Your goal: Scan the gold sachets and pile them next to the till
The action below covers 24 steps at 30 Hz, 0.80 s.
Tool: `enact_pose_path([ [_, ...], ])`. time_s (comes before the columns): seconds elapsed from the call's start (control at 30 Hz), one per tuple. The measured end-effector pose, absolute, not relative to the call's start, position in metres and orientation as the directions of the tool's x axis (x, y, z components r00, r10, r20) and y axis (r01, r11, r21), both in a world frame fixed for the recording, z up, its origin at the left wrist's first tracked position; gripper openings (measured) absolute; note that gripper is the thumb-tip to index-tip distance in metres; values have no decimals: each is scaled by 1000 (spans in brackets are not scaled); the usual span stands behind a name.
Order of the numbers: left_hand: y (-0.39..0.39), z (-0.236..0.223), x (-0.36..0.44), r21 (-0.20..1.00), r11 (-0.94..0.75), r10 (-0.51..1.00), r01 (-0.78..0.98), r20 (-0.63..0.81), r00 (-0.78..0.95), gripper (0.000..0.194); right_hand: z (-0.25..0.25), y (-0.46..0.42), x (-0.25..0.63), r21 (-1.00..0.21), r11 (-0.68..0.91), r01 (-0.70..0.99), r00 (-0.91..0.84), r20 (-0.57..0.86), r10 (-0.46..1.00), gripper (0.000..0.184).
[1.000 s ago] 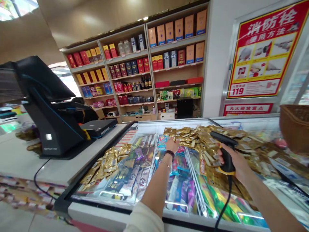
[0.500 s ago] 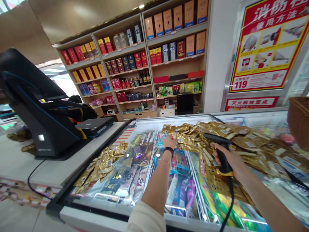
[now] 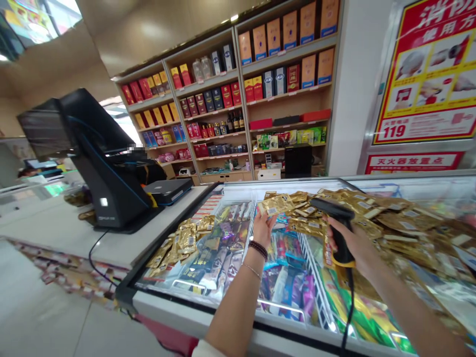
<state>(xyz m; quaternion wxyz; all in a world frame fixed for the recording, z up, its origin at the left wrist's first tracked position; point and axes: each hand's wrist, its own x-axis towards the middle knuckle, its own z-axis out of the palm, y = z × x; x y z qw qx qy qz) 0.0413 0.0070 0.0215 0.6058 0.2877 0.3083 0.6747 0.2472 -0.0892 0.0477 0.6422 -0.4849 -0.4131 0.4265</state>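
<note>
My left hand point(image 3: 263, 227), with a beaded bracelet at the wrist, holds a gold packet point(image 3: 275, 204) by its near edge, raised above the glass top of the chest freezer. My right hand point(image 3: 344, 243) is wrapped round the handle of a black and yellow barcode scanner point(image 3: 342, 250), whose head points left toward the packet. The scanner's cable point(image 3: 349, 302) hangs down in front. A large pile of gold packets point(image 3: 394, 218) spreads over the glass behind and right of the scanner. A smaller pile of gold packets point(image 3: 184, 240) lies on the left of the glass.
Ice creams in wrappers point(image 3: 286, 287) show through the glass, between white wire dividers point(image 3: 316, 277). On the left, a counter point(image 3: 122, 250) carries a black register terminal point(image 3: 107, 178). Shelves of boxed bottles point(image 3: 230, 96) stand behind, and a red fire-hydrant poster point(image 3: 427, 84) hangs at right.
My left hand has lifted a gold packet from the edge of the large pile and brought it nearer. My right hand still grips the scanner. The view has turned slightly left.
</note>
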Motion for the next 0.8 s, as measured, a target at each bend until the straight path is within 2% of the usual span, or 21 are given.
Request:
enact_pose_path([
  [0.1, -1, 23, 41, 715, -97, 995, -692, 60, -78, 26, 48, -88, 215, -980, 174, -94, 191, 153, 969, 45],
  [0.2, -4, 21, 40, 704, -100, 995, -703, 57, -84, 25, 50, -89, 189, -976, 209, 62, 105, 214, 971, 50],
  [0.37, 0, 17, 30, 707, -75, 995, -703, 11, -96, 24, 51, -99, 178, -925, 240, 296, 93, 278, 956, 49],
  [0.63, 2, 14, 26, 689, -77, 997, -721, 44, -64, 28, 40, -102, 190, -915, 204, 349, 84, 247, 965, 49],
  [0.8, 0, 15, 27, 682, -50, 999, -729, 27, -43, 23, 40, -102, 190, -913, 208, 350, 87, 252, 964, 49],
])
